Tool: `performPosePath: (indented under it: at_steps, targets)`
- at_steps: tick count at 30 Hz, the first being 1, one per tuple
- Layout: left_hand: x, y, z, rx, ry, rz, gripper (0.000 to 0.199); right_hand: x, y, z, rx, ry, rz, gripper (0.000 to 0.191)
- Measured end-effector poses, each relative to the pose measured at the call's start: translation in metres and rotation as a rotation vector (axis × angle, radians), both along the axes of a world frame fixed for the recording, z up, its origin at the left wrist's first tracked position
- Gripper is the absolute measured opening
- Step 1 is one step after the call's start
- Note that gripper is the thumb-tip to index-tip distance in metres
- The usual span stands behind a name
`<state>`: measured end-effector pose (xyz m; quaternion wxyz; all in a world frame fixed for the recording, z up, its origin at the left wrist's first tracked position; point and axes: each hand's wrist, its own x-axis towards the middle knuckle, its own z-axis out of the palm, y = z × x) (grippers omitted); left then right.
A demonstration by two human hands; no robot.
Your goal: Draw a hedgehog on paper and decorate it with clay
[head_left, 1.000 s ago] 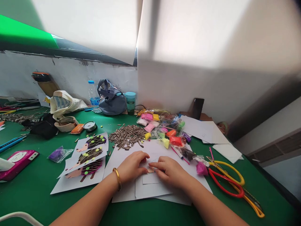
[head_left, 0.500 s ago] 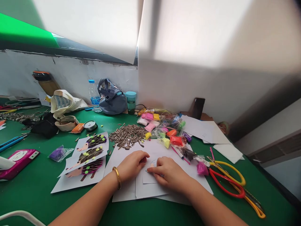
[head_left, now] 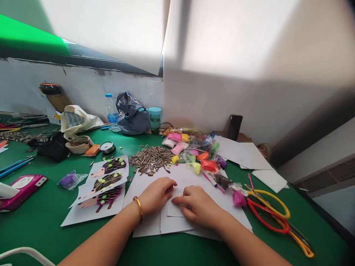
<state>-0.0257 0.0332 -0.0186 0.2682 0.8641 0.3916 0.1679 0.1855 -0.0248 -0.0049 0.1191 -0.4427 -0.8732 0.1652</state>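
A small white paper [head_left: 174,211] with faint blue drawn lines lies on larger white sheets [head_left: 146,225] in front of me. The index finger of my right hand [head_left: 201,207] presses on it; the thumb is apart below and the other fingers are bent. Most of the drawing is hidden under this hand. My left hand [head_left: 158,193], with a gold bangle at the wrist, rests on the paper's left side, thumb and fingers apart. Beyond lies a heap of sunflower seeds [head_left: 151,159]. Left of my arm are several hedgehog pictures [head_left: 109,184] with seed spines and green dots.
Bagged coloured clay [head_left: 208,165] is spread at the back right of the sheets. Scissors with yellow and red handles [head_left: 277,216] lie at right. A magenta device [head_left: 24,192], a purple clay packet [head_left: 68,180], a blue bag [head_left: 133,118] and a phone [head_left: 234,127] stand around.
My right index finger has shifted slightly up and left over the small drawing, covering the peach patch seen there before. My left hand has hardly moved.
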Motion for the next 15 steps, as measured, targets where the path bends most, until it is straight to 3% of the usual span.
performPosePath:
  at_steps: [15]
  targets:
    - [0.0,0.0003,0.0009,0.0,0.008,-0.004,0.037,0.0001,-0.0007,-0.0029,-0.011,0.035,0.02,0.036]
